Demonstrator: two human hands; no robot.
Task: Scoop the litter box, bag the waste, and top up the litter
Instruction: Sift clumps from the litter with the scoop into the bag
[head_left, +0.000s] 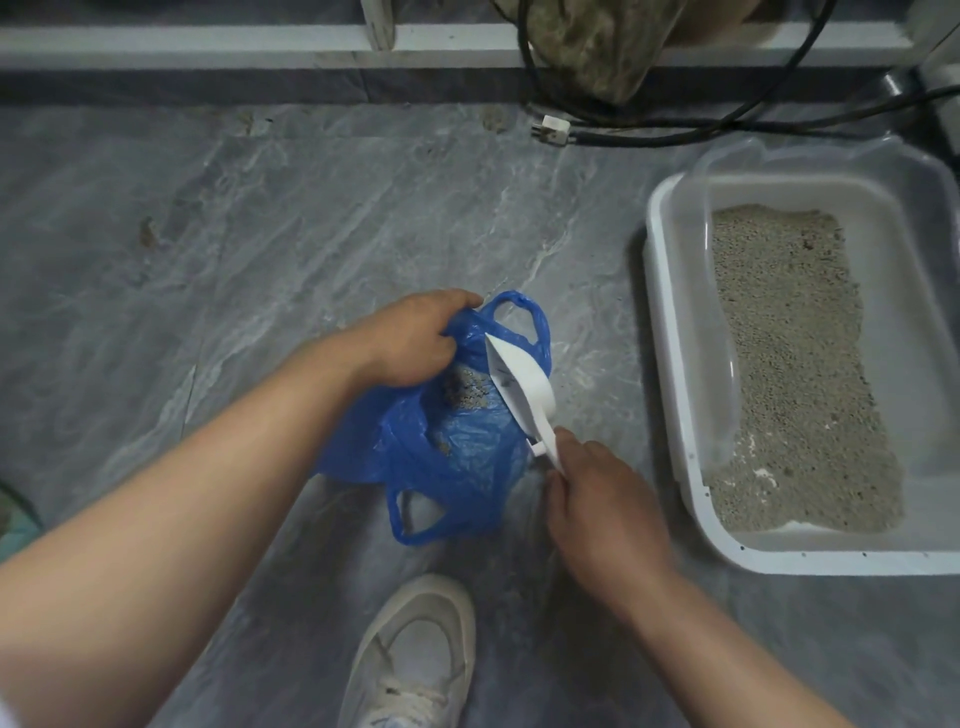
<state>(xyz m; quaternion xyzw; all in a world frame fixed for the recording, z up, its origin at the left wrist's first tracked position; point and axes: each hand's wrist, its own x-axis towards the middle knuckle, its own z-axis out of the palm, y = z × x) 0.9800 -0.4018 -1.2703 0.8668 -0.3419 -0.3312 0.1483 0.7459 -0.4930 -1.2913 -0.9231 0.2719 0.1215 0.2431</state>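
Note:
A blue plastic bag (457, 462) lies open on the grey floor at the centre. My left hand (415, 343) grips its upper rim and holds the mouth open. Grey litter clumps (465, 392) show inside the bag. My right hand (597, 499) holds the handle of a white litter scoop (519, 384), tilted on its side over the bag's mouth. To the right stands the white litter box (670, 332) with a clear rim guard, holding grey litter (795, 374) spread unevenly.
A white sneaker (415, 654) is planted on the floor below the bag. Black cables and a white plug (550, 130) lie by the far wall, next to a mottled sack (597, 47). Bare marble floor stretches to the left.

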